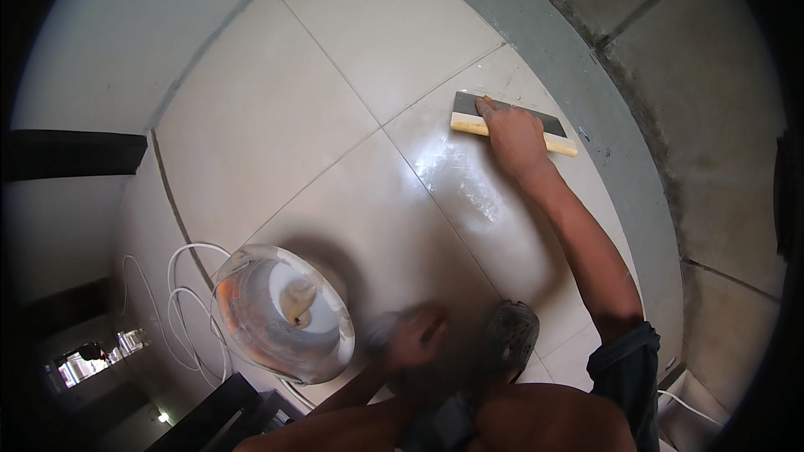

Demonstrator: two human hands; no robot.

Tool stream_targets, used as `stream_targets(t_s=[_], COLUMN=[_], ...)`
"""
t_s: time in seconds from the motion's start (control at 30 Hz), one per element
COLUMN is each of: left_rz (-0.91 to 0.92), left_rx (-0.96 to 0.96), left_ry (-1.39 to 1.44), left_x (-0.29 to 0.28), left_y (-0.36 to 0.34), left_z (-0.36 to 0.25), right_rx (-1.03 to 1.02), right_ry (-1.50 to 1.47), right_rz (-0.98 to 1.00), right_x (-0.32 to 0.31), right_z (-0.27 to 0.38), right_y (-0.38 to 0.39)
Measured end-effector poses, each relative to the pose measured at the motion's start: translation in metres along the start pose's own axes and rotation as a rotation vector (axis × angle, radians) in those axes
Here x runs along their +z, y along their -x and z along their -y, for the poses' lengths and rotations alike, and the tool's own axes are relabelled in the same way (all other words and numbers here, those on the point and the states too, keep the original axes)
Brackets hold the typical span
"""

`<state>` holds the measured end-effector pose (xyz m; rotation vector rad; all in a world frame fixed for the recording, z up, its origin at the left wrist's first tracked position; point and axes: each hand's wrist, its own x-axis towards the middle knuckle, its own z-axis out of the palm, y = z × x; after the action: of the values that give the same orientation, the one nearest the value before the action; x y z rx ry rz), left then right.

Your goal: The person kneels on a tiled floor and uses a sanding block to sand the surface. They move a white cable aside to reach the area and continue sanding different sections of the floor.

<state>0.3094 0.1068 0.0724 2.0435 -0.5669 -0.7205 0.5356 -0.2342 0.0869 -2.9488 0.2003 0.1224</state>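
My right hand (515,144) grips a wide putty knife (554,125) with a dark flat blade and a pale wooden handle. The knife lies low over the floor tiles, near the grey border strip, with the fingers spread over its blade and handle. Smeared wet, shiny streaks (469,188) mark the tile just below it. Near my feet, my left hand (416,336) hangs with its fingers curled in a loose fist, slightly blurred, and no object shows in it. Left of that hand stands a dirty bucket (342,318) containing whitish material and a beige lump (297,301).
A white cable (172,305) lies in loops left of the bucket. My dark clog (512,336) rests on the tiles. Large beige floor tiles (276,100) reach to a pale wall (109,50) on the left and a grey border (624,134) on the right.
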Motion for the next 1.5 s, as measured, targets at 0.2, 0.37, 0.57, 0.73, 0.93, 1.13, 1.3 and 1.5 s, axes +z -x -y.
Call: stream_targets(t_s=[0.2, 0.37, 0.57, 0.73, 0.93, 1.13, 1.3, 1.5], left_rz=[-0.034, -0.007, -0.042, 0.063, 0.073, 0.092, 0.117, 0.083], left_rx=[0.117, 0.079, 0.085, -0.065, -0.023, -0.050, -0.074, -0.020], left_ry=[-0.109, -0.050, -0.050, 0.027, -0.024, 0.010, 0.018, 0.019], left_x=[0.004, 0.004, 0.005, -0.001, 0.000, 0.000, 0.000, 0.001], left_y=[0.006, 0.007, 0.007, 0.008, 0.009, 0.010, 0.011, 0.015], left_z=[0.010, 0.010, 0.014, 0.002, 0.016, 0.014, 0.010, 0.018], right_rx=[0.014, -0.001, 0.018, 0.041, 0.102, 0.127, 0.166, 0.209], right_ry=[-0.001, 0.022, -0.003, 0.032, 0.004, 0.060, 0.050, 0.024], right_rz=[-0.013, -0.024, 0.016, 0.043, -0.070, -0.168, -0.133, -0.181], right_x=[-0.001, 0.001, 0.005, 0.001, 0.006, 0.016, 0.006, -0.003], right_z=[-0.001, 0.003, 0.006, 0.004, -0.001, 0.002, -0.004, -0.002], right_y=[-0.002, 0.005, 0.004, -0.014, -0.014, -0.016, -0.039, -0.035])
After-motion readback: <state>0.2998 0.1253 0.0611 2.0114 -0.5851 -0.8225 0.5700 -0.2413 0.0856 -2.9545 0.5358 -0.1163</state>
